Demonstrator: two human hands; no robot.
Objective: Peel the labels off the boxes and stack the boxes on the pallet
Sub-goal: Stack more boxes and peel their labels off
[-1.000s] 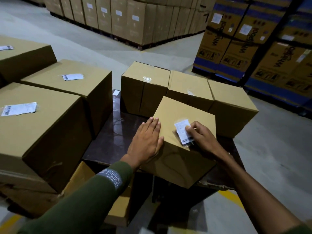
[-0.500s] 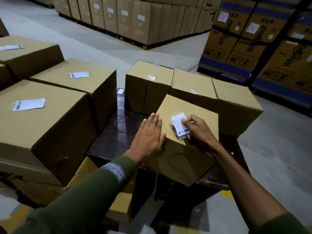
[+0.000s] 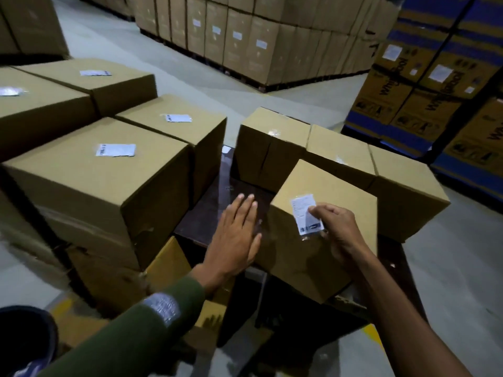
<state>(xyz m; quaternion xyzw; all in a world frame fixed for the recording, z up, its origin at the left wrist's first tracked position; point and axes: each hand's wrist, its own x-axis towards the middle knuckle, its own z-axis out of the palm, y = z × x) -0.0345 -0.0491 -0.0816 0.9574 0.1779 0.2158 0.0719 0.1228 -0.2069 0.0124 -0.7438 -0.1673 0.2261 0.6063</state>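
Note:
A brown cardboard box sits at the near edge of the dark pallet board. My right hand pinches its white label, which stands lifted off the box top. My left hand is flat with straight fingers beside the box's left face, just off the box. Three unlabelled boxes stand in a row behind it on the pallet.
Several boxes with white labels are stacked at the left. Tall pallets of cartons line the back, and blue-and-brown cartons stand at the right. Grey floor lies to the right of the pallet.
My right hand has peeled the label up from the box top. My left hand has slid off the box top to its left side. The view has shifted right.

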